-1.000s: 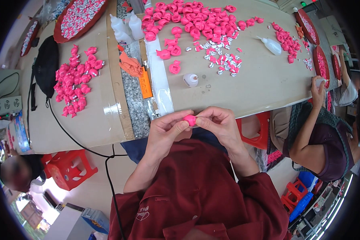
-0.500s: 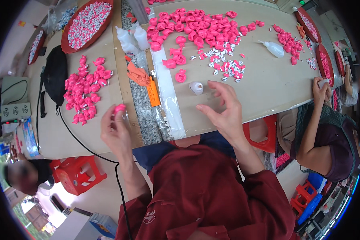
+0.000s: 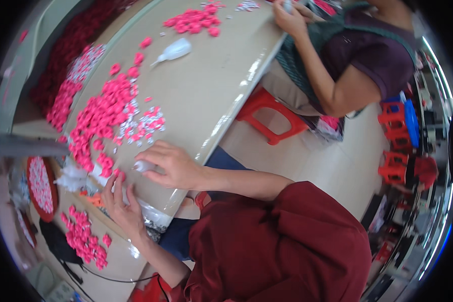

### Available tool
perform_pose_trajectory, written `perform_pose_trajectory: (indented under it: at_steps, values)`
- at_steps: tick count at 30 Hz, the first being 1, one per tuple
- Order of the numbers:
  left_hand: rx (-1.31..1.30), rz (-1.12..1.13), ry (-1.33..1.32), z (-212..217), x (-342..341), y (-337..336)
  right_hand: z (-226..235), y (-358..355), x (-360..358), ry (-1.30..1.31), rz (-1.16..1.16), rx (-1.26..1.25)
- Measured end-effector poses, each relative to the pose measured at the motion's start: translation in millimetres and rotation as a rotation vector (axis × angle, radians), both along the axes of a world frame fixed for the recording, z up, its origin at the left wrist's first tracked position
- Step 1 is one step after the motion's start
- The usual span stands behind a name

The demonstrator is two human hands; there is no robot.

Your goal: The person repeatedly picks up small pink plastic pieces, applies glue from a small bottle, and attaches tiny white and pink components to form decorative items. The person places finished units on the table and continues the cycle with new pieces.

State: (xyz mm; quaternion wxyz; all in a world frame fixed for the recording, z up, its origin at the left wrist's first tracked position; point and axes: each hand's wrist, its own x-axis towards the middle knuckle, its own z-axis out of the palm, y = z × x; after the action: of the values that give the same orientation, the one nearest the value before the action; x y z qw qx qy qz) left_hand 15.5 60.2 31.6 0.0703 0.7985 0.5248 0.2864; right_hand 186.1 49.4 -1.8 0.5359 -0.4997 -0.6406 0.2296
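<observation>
My right hand (image 3: 168, 163) is closed around a small white squeeze bottle (image 3: 144, 166) over the table. My left hand (image 3: 123, 209) has its fingers apart, with the fingertips beside a pink moulded piece (image 3: 119, 173) at the near end of the big pile. Whether they touch it is blurred. Beyond both hands spreads the pile of pink pieces (image 3: 100, 116). Next to it lie small white-and-pink parts (image 3: 148, 123). A larger white squeeze bottle (image 3: 173, 50) lies on its side farther off.
To the left, a second group of pink pieces (image 3: 83, 236) lies near a black bag (image 3: 55, 241) and a red tray (image 3: 50, 201) of small parts. White bottles (image 3: 73, 176) stand between the work areas. At the right, a co-worker's hands (image 3: 292, 17) work above a red stool (image 3: 272, 116).
The view has turned to the right. My right hand has closed on the small bottle. My left hand has let go of its pink piece and moved to the big pile.
</observation>
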Motion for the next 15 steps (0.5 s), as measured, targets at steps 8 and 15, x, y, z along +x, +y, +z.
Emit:
perform_pose_trajectory:
  at_steps: [8, 15]
  values:
    - [0.038, -0.055, 0.117, -23.5, -5.0, 17.9, 8.5, -15.3, 53.8, -0.008, -0.185, 0.171]
    - [0.039, -0.046, 0.110, -12.9, -7.8, 22.6, 14.9, -16.4, 115.7, -0.041, -0.347, 0.138]
